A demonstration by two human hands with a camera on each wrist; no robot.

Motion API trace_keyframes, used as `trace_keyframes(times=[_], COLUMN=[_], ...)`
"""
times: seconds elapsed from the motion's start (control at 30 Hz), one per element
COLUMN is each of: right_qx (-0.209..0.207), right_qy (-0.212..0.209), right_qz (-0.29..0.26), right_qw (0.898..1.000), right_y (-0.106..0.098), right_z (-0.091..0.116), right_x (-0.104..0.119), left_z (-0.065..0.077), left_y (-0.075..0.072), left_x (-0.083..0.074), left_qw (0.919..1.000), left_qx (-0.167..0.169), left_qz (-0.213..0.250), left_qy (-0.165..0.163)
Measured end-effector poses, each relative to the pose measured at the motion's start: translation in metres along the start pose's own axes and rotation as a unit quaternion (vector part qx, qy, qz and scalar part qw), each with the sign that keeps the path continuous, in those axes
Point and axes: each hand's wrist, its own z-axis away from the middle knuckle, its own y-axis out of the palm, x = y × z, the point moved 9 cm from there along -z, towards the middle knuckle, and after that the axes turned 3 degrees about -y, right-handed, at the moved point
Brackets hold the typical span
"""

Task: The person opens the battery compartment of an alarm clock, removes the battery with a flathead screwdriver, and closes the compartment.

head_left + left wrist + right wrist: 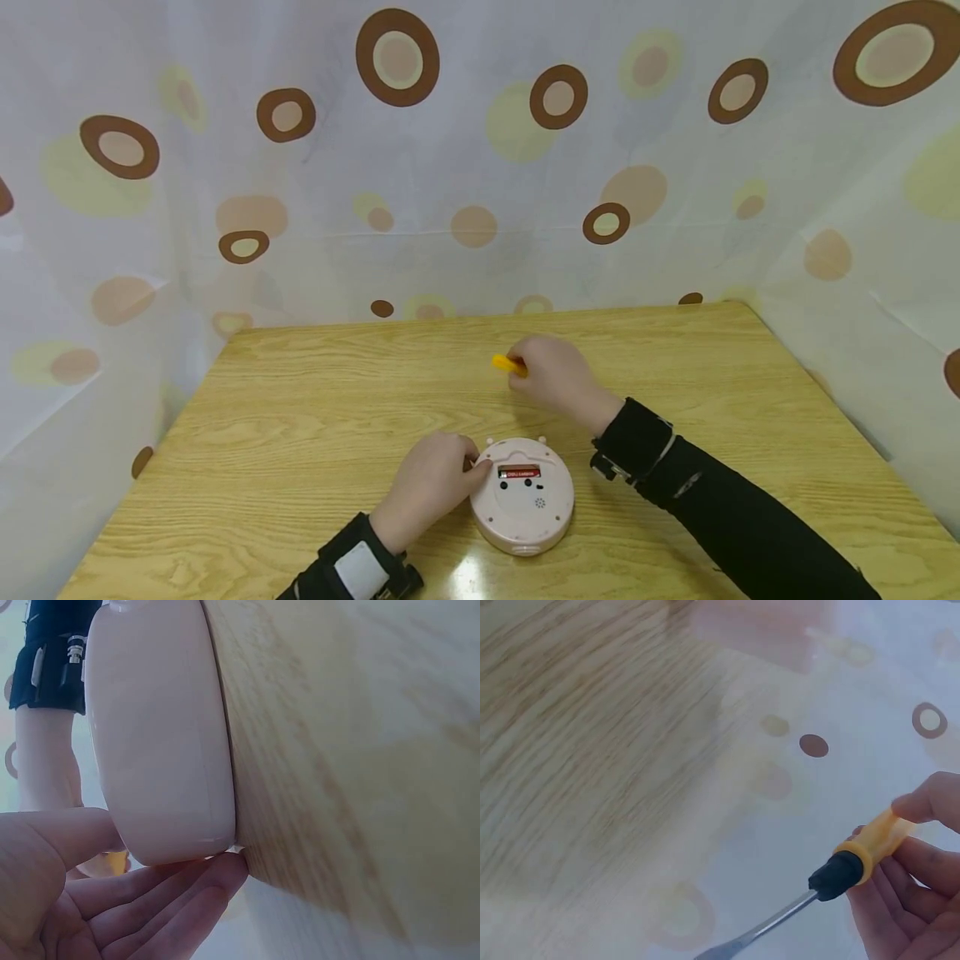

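A round, pale pink clock (522,521) lies with its back up near the table's front. In its back sits a red battery (519,472) in an uncovered slot, with two dark knobs just below. My left hand (435,475) holds the clock's left edge, thumb on the back. In the left wrist view the fingers (161,904) lie along the clock's side. Beyond the clock, my right hand (553,371) is raised over the table, gripping a screwdriver by its yellow handle (881,838). The screwdriver's metal shaft (776,921) points away from the hand, touching nothing visible.
The wood-grain table (315,392) reaches back to a white curtain (450,158) patterned with brown and beige circles, which also hangs at both sides. Black bands (636,442) wrap both wrists.
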Motion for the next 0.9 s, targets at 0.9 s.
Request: trace_keyframes(times=[0.9], right_qx=[-0.092], right_qy=[0.108], right_qz=[-0.452], right_qw=[0.881], right_y=[-0.032], right_z=[0.013], right_x=[-0.027], left_z=[0.0], left_y=[0.0], left_x=[0.0], left_qw=[1.0], left_qx=[-0.006], left_qz=[-0.005], left_qy=[-0.005])
